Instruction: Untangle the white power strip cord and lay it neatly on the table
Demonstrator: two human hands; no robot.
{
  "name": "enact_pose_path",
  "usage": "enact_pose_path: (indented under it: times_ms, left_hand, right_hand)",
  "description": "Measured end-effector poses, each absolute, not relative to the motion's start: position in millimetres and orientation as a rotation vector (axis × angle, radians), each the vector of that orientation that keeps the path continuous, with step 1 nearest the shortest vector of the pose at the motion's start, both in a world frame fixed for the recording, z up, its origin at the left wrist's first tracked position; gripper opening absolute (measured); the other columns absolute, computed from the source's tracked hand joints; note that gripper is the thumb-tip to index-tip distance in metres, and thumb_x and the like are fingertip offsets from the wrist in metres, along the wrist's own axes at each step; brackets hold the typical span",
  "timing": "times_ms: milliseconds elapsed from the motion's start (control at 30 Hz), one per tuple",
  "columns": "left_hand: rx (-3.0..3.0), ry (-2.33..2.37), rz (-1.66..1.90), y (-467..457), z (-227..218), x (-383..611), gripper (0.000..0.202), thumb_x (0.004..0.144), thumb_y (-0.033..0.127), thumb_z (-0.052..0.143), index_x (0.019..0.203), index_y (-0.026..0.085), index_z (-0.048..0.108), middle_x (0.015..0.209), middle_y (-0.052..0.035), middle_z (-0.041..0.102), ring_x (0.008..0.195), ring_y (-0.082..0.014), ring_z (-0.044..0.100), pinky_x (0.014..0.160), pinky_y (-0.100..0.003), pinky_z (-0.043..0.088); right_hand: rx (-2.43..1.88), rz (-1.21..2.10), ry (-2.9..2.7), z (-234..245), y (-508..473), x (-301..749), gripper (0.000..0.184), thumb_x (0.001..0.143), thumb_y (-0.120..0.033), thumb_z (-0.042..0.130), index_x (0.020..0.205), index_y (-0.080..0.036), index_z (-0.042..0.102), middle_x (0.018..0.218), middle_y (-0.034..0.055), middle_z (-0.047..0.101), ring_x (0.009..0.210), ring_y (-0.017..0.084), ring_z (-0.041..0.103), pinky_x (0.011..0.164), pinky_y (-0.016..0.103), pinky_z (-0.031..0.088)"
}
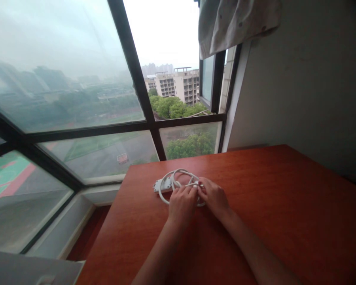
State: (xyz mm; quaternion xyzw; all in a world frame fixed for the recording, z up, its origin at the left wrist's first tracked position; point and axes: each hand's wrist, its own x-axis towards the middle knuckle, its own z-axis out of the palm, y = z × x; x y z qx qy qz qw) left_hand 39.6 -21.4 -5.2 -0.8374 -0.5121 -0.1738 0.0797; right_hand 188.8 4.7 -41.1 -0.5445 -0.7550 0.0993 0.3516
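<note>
A white cable (pixel 162 194) lies in loose loops on the reddish-brown wooden table (pixel 273 198). At its left sits a white power strip (pixel 163 184), partly crossed by the loops. My left hand (pixel 182 202) is closed around part of the cable, its fingers bent over the near side of the coil. Close against it, my right hand (pixel 213 196) pinches the cable too, with thumb and fingertips meeting near my left fingers. The short piece of cable between the two hands is mostly hidden by the fingers.
Dark-framed windows (pixel 151 118) rise beyond the table's far and left edges, one pane standing open. A grey curtain (pixel 234 27) hangs at the upper right beside a plain wall (pixel 296 79). A pale ledge (pixel 103 194) runs below the glass.
</note>
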Motion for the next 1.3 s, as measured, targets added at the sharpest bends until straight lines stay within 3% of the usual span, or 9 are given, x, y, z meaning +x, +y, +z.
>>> enact_pose_path:
  times_ms: [167, 533, 633, 833, 1000, 1200, 1300]
  left_hand:
    - [-2.473, -1.422, -0.621, -23.3, -4.7, 41.6, 0.011, 0.089, 0.022, 0.055, 0.096, 0.022, 0.064, 0.089, -0.0045, 0.070, 0.092, -0.0234, 0.060, 0.078, -0.037, 0.045]
    - [-2.502, -1.385, -0.861, -19.2, -21.2, 42.2, 0.010, 0.090, 0.020, 0.053, 0.093, 0.022, 0.063, 0.088, -0.0026, 0.071, 0.100, -0.0199, 0.062, 0.079, -0.029, 0.051]
    - [-2.521, -1.367, -0.869, -18.9, -20.0, 40.9, 0.011, 0.091, 0.020, 0.052, 0.093, 0.022, 0.063, 0.088, -0.0024, 0.071, 0.100, -0.0193, 0.062, 0.079, -0.029, 0.051]
    - [-2.507, -1.399, -0.909, -18.4, -16.3, 37.8, 0.013, 0.092, 0.021, 0.050, 0.097, 0.022, 0.062, 0.090, -0.0025, 0.071, 0.102, -0.0190, 0.061, 0.081, -0.029, 0.051]
    - [-2.527, -1.495, -0.789, -16.9, -16.5, 39.1, 0.012, 0.089, 0.021, 0.055, 0.099, 0.022, 0.062, 0.092, -0.0034, 0.069, 0.095, -0.0205, 0.061, 0.075, -0.030, 0.050]
    - [-2.558, -1.517, -0.691, -17.8, -11.9, 42.4, 0.010, 0.088, 0.020, 0.055, 0.094, 0.020, 0.063, 0.091, -0.0049, 0.068, 0.092, -0.0220, 0.059, 0.081, -0.036, 0.047]
    - [-2.539, -1.569, -0.657, -18.7, -12.1, 43.7, 0.012, 0.085, 0.025, 0.062, 0.096, 0.021, 0.064, 0.092, -0.0047, 0.068, 0.092, -0.0231, 0.058, 0.081, -0.037, 0.046]
  right_hand:
    - [-1.400, 0.250, -1.909, -41.8, 7.7, 192.9, 0.020, 0.087, -0.017, 0.051, 0.103, -0.022, 0.062, 0.099, 0.0063, 0.070, 0.092, 0.020, 0.066, 0.081, 0.028, 0.048]
    - [-1.230, 0.309, -1.834, -53.6, 21.3, 196.9, 0.042, 0.074, -0.006, 0.046, 0.111, -0.017, 0.064, 0.111, 0.0094, 0.068, 0.102, 0.021, 0.064, 0.094, 0.034, 0.048]
    - [-1.275, 0.389, -1.823, -51.0, 22.6, 199.8, 0.041, 0.072, -0.009, 0.050, 0.110, -0.016, 0.064, 0.107, 0.0103, 0.069, 0.097, 0.022, 0.065, 0.090, 0.034, 0.050]
    - [-1.434, 0.506, -1.801, -51.2, 23.8, 207.3, 0.021, 0.077, -0.025, 0.057, 0.092, -0.018, 0.069, 0.086, 0.0076, 0.072, 0.074, 0.020, 0.066, 0.073, 0.030, 0.051]
    - [-1.375, 0.591, -1.761, -60.7, 27.5, 205.2, 0.027, 0.071, -0.020, 0.058, 0.096, -0.017, 0.068, 0.088, 0.0063, 0.072, 0.073, 0.018, 0.065, 0.070, 0.028, 0.051]
    - [-1.429, 0.584, -1.702, -63.7, 26.7, 198.6, 0.028, 0.067, -0.017, 0.058, 0.094, -0.017, 0.068, 0.086, 0.0059, 0.071, 0.070, 0.018, 0.065, 0.067, 0.027, 0.052]
    - [-1.437, 0.599, -1.684, -59.1, 22.7, 196.9, 0.035, 0.067, -0.016, 0.057, 0.101, -0.019, 0.066, 0.088, 0.0045, 0.072, 0.073, 0.018, 0.067, 0.070, 0.027, 0.053]
